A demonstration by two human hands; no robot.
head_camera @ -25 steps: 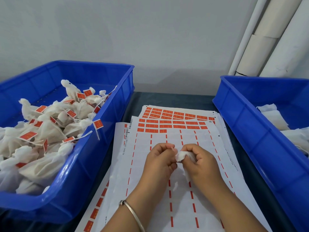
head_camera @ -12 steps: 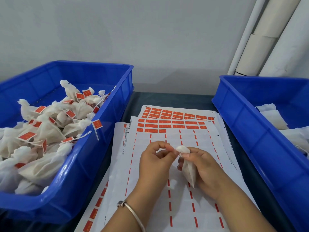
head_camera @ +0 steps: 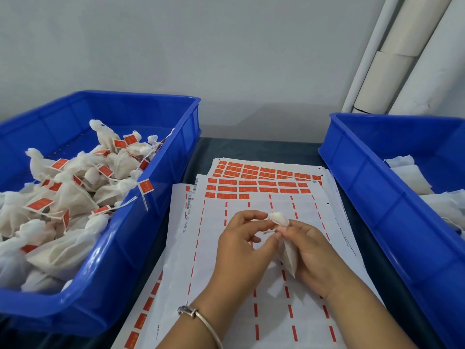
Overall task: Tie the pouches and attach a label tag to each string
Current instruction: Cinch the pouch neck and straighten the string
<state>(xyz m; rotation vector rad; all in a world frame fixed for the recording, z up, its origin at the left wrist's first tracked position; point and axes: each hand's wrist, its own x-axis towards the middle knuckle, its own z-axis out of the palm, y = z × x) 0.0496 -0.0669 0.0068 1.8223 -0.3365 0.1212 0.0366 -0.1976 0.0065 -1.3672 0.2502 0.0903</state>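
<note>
The string at the neck of the pouch (head_camera: 286, 250) is hard to make out; only a thin short bit shows between the 2 hands, and I cannot tell whether a knot is there. The right hand (head_camera: 312, 255) covers much of the pouch's far side, its grip curled round the body just under the gathered white top, which puffs out above the fingers. The pouch's pointed lower end hangs out below that hand, over the sheets. The left hand (head_camera: 241, 248) sits just beside it, thumb and forefinger pinched together at the pouch's neck, the other fingers loosely bent; what exactly they pinch is too small to tell. A metal bangle (head_camera: 201, 321) circles the left wrist.

Under both hands lie label sheets (head_camera: 264, 187) on the dark desk (head_camera: 251, 149), overlapping, with orange labels in the far rows and mostly bare backing nearer, the lower edges cut off by the frame. To the left stands a blue bin (head_camera: 141, 222) heaped with tied pouches (head_camera: 75, 195) carrying orange tags, 1 tag dangling over its rim. To the right, a second blue bin (head_camera: 377, 197), partly out of view, holds flat white pouches (head_camera: 412, 177). Pale tubes (head_camera: 392, 71) lean in the far right corner.
</note>
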